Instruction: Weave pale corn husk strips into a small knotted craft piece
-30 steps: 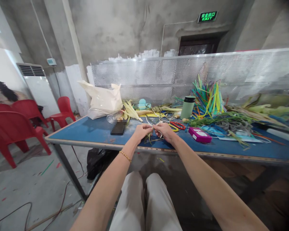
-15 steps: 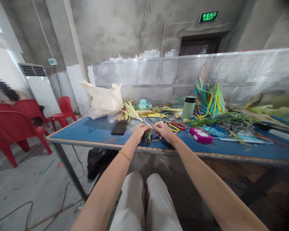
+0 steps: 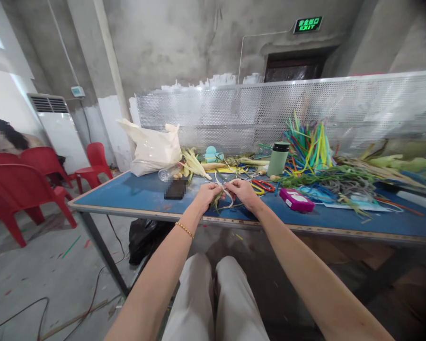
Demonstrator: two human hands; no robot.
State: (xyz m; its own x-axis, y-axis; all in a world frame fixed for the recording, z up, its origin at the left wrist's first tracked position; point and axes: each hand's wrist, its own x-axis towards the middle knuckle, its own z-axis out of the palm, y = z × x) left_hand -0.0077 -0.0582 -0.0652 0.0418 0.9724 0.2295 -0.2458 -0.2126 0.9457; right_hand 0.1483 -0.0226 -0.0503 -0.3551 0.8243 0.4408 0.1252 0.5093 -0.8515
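Note:
Over the front edge of the blue table (image 3: pixel 128 199), my left hand (image 3: pixel 208 195) and my right hand (image 3: pixel 242 192) are close together, fingers pinched. Between them they grip thin pale and green strips of corn husk (image 3: pixel 229 199), whose loose ends hang below the fingers and stick up above them. The exact grip of each fingertip is too small to make out. Just right of my right hand lie scissors with yellow handles (image 3: pixel 258 190) and a pair with red handles (image 3: pixel 264 184). A dark phone (image 3: pixel 175 189) lies left of my left hand.
A pale plastic bag (image 3: pixel 156 149), corn husks (image 3: pixel 193 163), a green bottle (image 3: pixel 278 158), a purple box (image 3: pixel 296 200) and colourful strips (image 3: pixel 310 147) lie on the table. A perforated metal panel (image 3: pixel 227 109) stands behind. Red chairs (image 3: pixel 28 194) and a seated person are at left.
My hands have shifted slightly, and more of the pale husk strip now shows, curving up above and hanging below my fingers.

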